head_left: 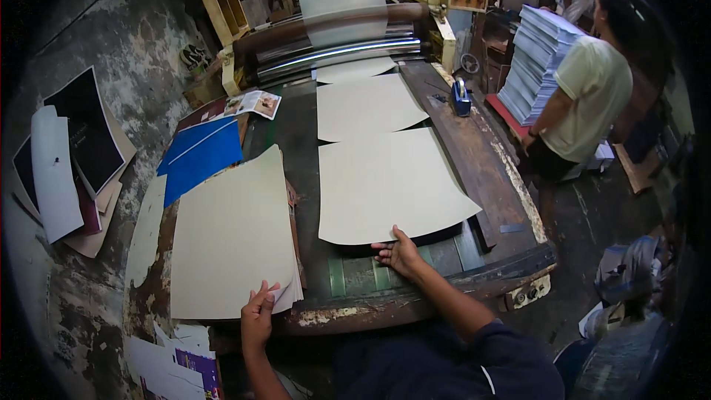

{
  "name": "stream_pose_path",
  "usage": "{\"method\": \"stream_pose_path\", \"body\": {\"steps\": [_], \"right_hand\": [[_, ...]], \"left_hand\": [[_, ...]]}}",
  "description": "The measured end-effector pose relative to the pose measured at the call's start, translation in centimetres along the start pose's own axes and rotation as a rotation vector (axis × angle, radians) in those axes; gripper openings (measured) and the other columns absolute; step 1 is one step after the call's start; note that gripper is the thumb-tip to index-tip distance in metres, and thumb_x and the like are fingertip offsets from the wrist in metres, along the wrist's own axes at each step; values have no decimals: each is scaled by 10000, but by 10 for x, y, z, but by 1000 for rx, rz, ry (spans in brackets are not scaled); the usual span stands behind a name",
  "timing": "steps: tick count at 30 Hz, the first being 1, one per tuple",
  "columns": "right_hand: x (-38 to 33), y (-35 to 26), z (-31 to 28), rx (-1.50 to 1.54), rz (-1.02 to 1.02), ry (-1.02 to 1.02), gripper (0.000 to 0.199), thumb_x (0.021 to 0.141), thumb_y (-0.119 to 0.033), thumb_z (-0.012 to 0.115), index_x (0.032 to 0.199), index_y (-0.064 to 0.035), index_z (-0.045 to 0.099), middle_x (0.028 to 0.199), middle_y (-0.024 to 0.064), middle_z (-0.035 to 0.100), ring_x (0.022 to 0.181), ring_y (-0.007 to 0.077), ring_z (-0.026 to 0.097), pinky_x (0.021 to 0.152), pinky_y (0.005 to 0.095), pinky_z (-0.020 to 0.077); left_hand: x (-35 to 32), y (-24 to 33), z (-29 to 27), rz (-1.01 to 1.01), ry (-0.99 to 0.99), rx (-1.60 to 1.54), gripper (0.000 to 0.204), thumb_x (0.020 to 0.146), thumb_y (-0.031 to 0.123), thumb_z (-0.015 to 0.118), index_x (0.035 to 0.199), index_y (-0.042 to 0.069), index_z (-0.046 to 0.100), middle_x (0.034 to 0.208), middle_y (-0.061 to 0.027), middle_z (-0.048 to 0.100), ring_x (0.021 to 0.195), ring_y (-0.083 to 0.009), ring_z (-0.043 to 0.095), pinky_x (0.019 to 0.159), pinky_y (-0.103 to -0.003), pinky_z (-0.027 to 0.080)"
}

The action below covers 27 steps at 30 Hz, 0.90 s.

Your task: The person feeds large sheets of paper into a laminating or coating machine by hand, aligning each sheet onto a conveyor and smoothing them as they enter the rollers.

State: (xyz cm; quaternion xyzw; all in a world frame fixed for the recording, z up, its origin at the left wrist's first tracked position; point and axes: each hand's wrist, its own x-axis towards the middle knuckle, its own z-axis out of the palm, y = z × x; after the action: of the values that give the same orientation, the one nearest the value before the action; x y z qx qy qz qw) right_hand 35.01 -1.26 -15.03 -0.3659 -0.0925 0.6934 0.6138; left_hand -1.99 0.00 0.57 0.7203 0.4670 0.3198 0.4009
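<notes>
A stack of cream paper sheets (229,237) lies on the left of the machine's feed table. At its near right corner, my left hand (258,315) pinches the top sheet, whose corner curls up. To the right, one large cream sheet (389,189) lies on the feed bed with its near edge slightly raised. My right hand (400,255) is at that edge, thumb over the paper, other fingers loosely apart in front of it. Two more sheets lie ahead in a line, a middle sheet (370,107) and a far sheet (355,70) by the shiny rollers (341,52).
Clear film (341,0) hangs over the rollers. A blue sheet (204,152) and a printed picture sheet (255,104) lie beyond the stack. A blue tape dispenser (461,98) sits on the right rail. Another person (592,96) stands at right beside a tall paper pile (537,67).
</notes>
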Motion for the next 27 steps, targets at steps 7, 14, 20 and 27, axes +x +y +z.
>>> {"method": "stream_pose_path", "body": {"steps": [7, 14, 20, 27], "right_hand": [[27, 2, 0, 14, -85, 130, 550, 991, -494, 357, 1283, -30, 408, 1108, 154, 625, 782, 196, 573, 761, 400, 515], [-19, 3, 36, -61, -100, 136, 635, 962, -507, 434, 1399, -58, 328, 1232, 146, 572, 934, 238, 559, 810, 416, 498], [-75, -1, 38, -324, 32, -103, 708, 828, -446, 659, 1322, 13, 442, 1246, 146, 559, 1079, 252, 561, 870, 394, 477], [-132, 16, 23, -297, -1, -38, 290, 924, -300, 576, 1037, -34, 550, 829, 68, 628, 677, 155, 603, 565, 261, 410]], "left_hand": [[6, 6, 10, -71, 736, -918, 385, 999, 314, 484, 1049, -35, 638, 973, -108, 668, 984, -204, 605, 942, -361, 434], [-22, 38, 26, 96, 332, -73, 428, 1008, 331, 447, 885, -2, 687, 907, -110, 696, 916, -206, 623, 977, -390, 410], [-24, 48, 33, 324, -156, 81, 538, 934, 545, 459, 814, 84, 710, 933, -40, 732, 1192, -321, 566, 1136, -578, 116], [-16, 38, 23, 387, 42, 341, 434, 873, 439, 627, 1099, 72, 668, 1243, -118, 616, 1323, -364, 421, 1111, -563, 201]]}}
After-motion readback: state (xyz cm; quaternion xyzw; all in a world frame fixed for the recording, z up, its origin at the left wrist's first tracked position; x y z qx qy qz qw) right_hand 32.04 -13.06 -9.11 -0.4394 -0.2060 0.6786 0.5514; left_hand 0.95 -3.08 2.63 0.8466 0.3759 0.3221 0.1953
